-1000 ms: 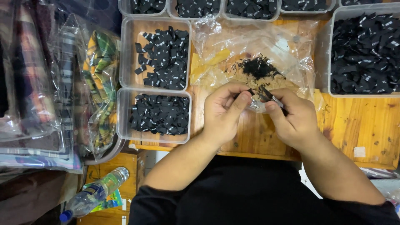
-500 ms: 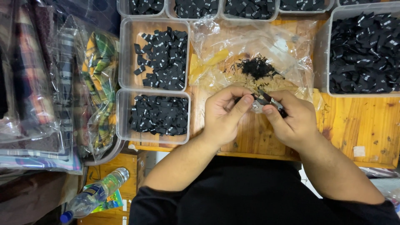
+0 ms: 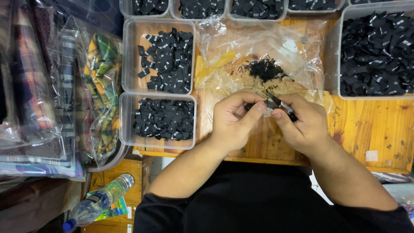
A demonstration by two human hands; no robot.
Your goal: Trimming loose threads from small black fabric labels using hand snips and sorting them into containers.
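Observation:
My left hand [image 3: 233,123] pinches a small black fabric label [image 3: 249,106] between thumb and forefinger over the wooden table [image 3: 371,129]. My right hand [image 3: 302,123] grips small thread snips [image 3: 280,105], whose blades point at the label. Just beyond both hands lies a pile of black and tan thread scraps [image 3: 264,73] on a crumpled clear plastic bag [image 3: 297,47]. The label is mostly hidden by my fingers.
Clear plastic tubs of black labels stand at left [image 3: 166,60], front left [image 3: 161,120], right [image 3: 375,51] and along the back [image 3: 254,8]. Bagged plaid fabrics [image 3: 101,86] lie at far left. A plastic bottle [image 3: 97,205] lies below the table edge.
Both hands have stayed over the same spot. The fingers and snips shifted slightly as they work on the label.

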